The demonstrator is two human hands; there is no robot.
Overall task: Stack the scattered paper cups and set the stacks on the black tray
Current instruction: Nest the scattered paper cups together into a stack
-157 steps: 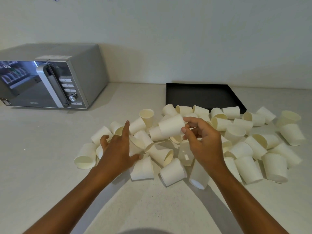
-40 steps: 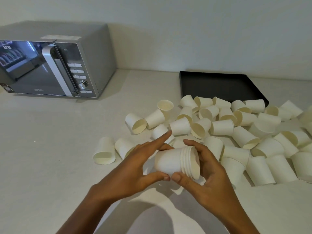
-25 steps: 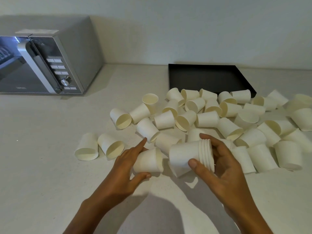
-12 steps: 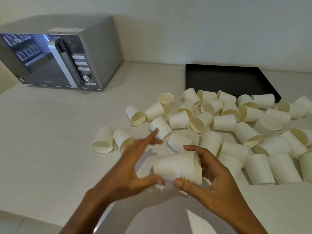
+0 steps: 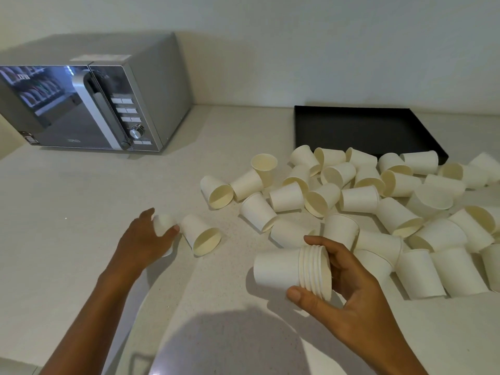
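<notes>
My right hand [image 5: 349,290] grips a stack of several nested white paper cups [image 5: 292,269], held on its side above the counter with the rims toward my palm. My left hand [image 5: 143,239] reaches out to the left and closes around a single paper cup [image 5: 162,224] lying at the left end of the scatter. Another loose cup [image 5: 201,235] lies right beside it. Many more white cups [image 5: 359,197] lie scattered over the middle and right of the counter. The black tray [image 5: 359,131] sits behind them near the wall and holds no cups.
A silver microwave [image 5: 89,104] stands at the back left against the wall. The pale counter [image 5: 81,212] spreads in front of it. The cup scatter runs right up to the tray's front edge and off the right side of the view.
My left hand left the stack and moved left to the outermost cup, taking hold of it. My right hand keeps the stack, now a little further right.
</notes>
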